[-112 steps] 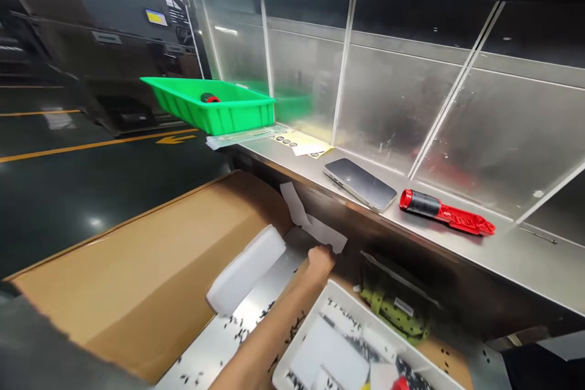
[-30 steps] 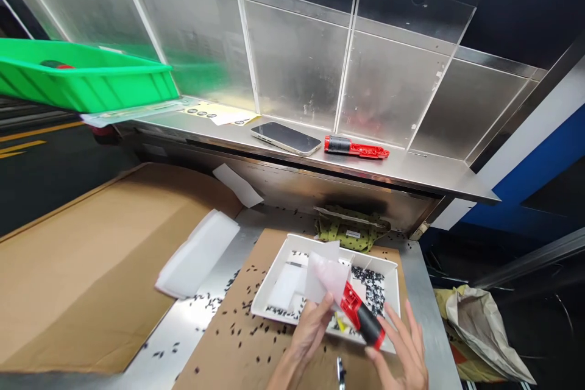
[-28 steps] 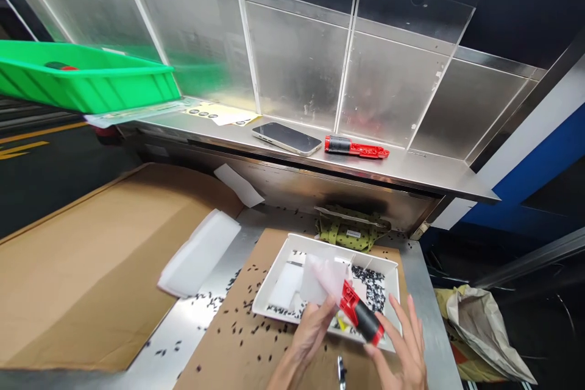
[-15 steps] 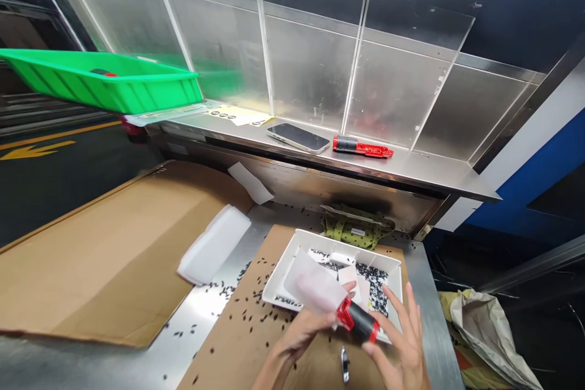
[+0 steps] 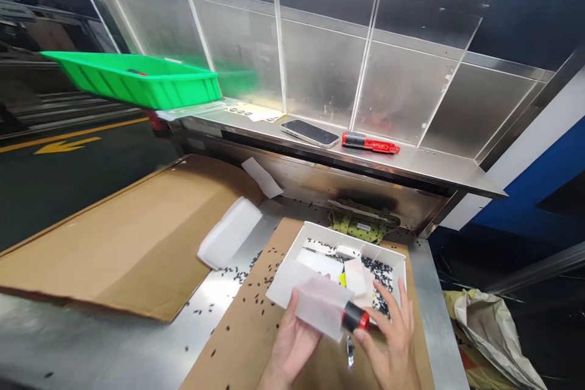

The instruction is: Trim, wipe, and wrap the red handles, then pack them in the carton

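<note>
My left hand (image 5: 295, 341) grips a translucent white sleeve (image 5: 320, 301), thumb on top and fingers beneath. Inside the sleeve sits most of a red-and-black cylindrical tool, showing faintly pink through it. Its black end with a red rim (image 5: 355, 317) sticks out on the right. Thumb and fingertips of my right hand (image 5: 388, 335) pinch that end. Below both hands is a white tray (image 5: 400, 262) holding many small black pieces and white paper slips (image 5: 355, 277). A small shiny metal item (image 5: 350, 350) lies on the cardboard under the tool.
A stack of white sleeves (image 5: 231, 234) rests by a large cardboard sheet (image 5: 128, 244). On the steel shelf are a phone (image 5: 311, 133), a similar red-and-black tool (image 5: 370, 143) and a green bin (image 5: 150, 82). A green dotted pouch (image 5: 361, 226) stands behind the tray. Black bits litter the table.
The tool has gone deeper into the sleeve, so its red middle part is now covered. My left hand has shifted from the tool onto the sleeve. The view has swung slightly left.
</note>
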The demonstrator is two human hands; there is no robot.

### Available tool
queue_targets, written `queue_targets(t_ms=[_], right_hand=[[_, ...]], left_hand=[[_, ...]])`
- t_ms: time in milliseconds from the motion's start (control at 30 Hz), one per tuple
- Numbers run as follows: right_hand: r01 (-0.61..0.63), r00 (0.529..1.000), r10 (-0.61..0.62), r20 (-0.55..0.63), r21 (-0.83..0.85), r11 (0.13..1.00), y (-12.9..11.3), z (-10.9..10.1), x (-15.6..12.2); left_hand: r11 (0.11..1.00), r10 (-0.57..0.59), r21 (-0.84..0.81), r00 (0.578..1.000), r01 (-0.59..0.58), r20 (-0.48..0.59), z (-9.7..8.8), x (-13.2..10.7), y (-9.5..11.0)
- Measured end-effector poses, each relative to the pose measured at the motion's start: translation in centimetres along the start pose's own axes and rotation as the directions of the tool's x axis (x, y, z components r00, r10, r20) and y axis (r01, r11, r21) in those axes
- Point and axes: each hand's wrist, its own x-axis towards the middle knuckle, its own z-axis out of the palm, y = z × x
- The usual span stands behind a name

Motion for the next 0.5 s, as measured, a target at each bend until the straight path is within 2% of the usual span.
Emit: queue_targets(t_ms=[167,367,500], right_hand=[[-0.093,0.995,0.091,0.033,0.042,0.995,-3.4,0.4,0.1],[-0.025,1.000,0.025,0.013,-0.029,0.999,-5.0,-0.3,0.7],[-0.017,0.997,0.017,0.075,0.001,1.000,-5.5,-1.1,0.5]], left_hand=[[0.988,0.015,-0.150,0.988,-0.039,-0.155,1.3,-0.9,-1.3],[0.952,-0.139,-0.295,0.970,0.075,-0.200,2.3,-2.5,-1.7],[0.931,-0.080,-0.364,0.961,-0.022,-0.264,1.9,-3.8,-0.5]])
